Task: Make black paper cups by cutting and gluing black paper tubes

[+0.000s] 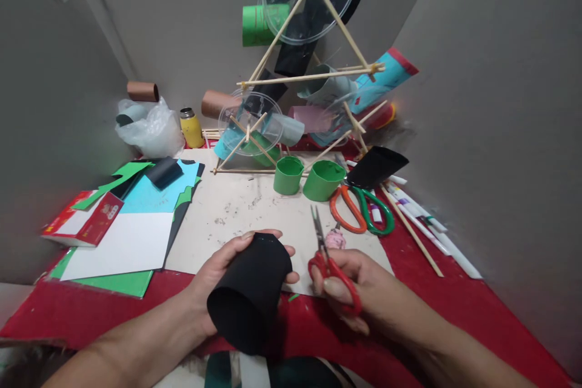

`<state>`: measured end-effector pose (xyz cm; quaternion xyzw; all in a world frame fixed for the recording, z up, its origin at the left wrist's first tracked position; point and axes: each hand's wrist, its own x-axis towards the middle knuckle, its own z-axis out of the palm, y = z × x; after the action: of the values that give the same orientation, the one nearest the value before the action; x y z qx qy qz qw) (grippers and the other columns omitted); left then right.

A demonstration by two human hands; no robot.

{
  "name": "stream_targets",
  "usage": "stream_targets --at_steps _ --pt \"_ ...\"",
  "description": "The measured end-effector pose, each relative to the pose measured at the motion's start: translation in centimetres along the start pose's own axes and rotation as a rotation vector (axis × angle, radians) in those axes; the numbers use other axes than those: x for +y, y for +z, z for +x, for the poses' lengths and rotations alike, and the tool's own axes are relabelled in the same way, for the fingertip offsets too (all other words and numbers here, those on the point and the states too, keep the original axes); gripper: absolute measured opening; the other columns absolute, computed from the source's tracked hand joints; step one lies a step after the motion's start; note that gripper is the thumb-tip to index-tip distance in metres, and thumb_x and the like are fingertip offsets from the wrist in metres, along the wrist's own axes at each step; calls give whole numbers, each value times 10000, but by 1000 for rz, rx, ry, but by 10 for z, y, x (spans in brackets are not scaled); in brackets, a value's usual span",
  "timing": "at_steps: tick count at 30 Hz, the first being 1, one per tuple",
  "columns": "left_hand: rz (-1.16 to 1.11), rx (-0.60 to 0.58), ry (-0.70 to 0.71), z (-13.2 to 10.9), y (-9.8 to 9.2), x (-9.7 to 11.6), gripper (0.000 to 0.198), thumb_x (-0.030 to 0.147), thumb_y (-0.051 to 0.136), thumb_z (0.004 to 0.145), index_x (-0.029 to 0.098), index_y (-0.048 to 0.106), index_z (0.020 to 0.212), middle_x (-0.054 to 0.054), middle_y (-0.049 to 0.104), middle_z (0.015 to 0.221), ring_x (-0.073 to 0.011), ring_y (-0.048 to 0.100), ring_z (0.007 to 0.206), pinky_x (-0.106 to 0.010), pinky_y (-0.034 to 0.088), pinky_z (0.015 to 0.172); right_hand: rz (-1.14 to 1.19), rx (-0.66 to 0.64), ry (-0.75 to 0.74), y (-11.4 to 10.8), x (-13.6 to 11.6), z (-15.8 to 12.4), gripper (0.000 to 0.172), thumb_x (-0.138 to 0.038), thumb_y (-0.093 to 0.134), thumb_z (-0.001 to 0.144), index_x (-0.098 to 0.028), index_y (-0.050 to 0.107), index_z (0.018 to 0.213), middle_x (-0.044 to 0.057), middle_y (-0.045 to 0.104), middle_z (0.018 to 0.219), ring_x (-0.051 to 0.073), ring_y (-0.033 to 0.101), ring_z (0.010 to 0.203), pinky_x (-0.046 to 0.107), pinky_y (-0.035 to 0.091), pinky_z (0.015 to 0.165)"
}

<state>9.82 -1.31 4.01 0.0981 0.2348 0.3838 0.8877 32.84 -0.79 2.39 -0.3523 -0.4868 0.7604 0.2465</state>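
Observation:
My left hand [213,276] is wrapped round a rolled tube of black paper [249,294], holding it low in front of me with its open end toward me. My right hand [359,291] grips small red-handled scissors [328,257], blades pointing up and away, just right of the tube. Both hands hover over the near edge of a beige cardboard sheet [236,209] lying on a red table cover [454,309].
Two green paper cups [307,177], a black paper cone [375,167] and larger orange and green scissors [361,209] lie beyond. A wooden stick frame with clear plastic discs [309,66] stands at the back. Coloured paper sheets [136,218] are stacked left; sticks and tubes lie right.

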Motion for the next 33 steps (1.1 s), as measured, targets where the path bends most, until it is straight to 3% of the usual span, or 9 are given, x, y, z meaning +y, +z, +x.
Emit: stream_targets --at_steps 4,7,9,16,21,24,26,30,33 --pt "-29 195 -44 -3 0 4 392 384 620 907 53 627 1117 -183 723 1005 -298 729 905 -298 568 660 -154 89 -107 3 -10 -12 573 -636 772 745 -183 434 645 -64 385 565 61 284 484 186 246 445" --pt "-42 267 -52 -7 0 6 473 428 527 959 -8 602 1127 -231 710 996 -292 727 889 -301 564 680 -301 71 -116 8 -15 -15 566 -635 725 760 -196 395 621 -47 364 584 97 289 549 224 237 496" --pt "-50 250 -43 -10 -1 7 493 438 516 961 -12 591 1148 -246 709 1015 -291 729 891 -311 566 704 -369 61 -92 11 -15 -14 514 -591 685 788 -205 388 624 -47 353 579 108 283 553 239 219 499" --pt "-33 94 -67 -16 -6 6 424 323 736 806 7 676 1082 -218 747 1028 -255 742 889 -308 569 802 -391 73 -120 11 -14 -12 444 -485 676 822 -206 392 627 -48 359 570 112 289 548 237 219 495" --pt "78 85 22 -13 1 0 298 300 758 792 78 731 988 -190 771 956 -243 749 833 -317 580 779 -308 147 -258 11 -15 -15 322 -435 692 820 -188 552 668 -13 496 603 123 421 544 221 390 523" --pt "170 73 89 -11 3 -3 225 261 745 807 104 744 968 -183 774 973 -251 752 884 -303 573 798 -348 187 -306 11 -13 -15 107 -296 730 772 -206 697 820 -30 493 579 148 532 576 251 511 656" --pt "204 69 101 -10 4 -5 215 247 735 818 108 745 983 -165 775 977 -242 749 910 -280 563 806 -381 182 -315 12 -10 -14 160 -209 719 748 -220 736 907 -51 458 554 139 523 552 264 535 707" --pt "256 62 115 -10 4 -7 236 252 747 815 91 737 988 -124 762 908 -167 726 799 -225 536 757 -320 76 -243 16 -4 -10 168 -217 687 755 -201 721 919 -65 430 558 87 374 462 200 452 501" --pt "296 68 103 -9 5 -8 251 279 769 804 92 736 967 -104 745 850 -135 694 735 -210 517 726 -246 66 -147 19 -5 -7 62 -224 648 759 -186 677 797 -61 415 547 82 350 455 180 344 417"
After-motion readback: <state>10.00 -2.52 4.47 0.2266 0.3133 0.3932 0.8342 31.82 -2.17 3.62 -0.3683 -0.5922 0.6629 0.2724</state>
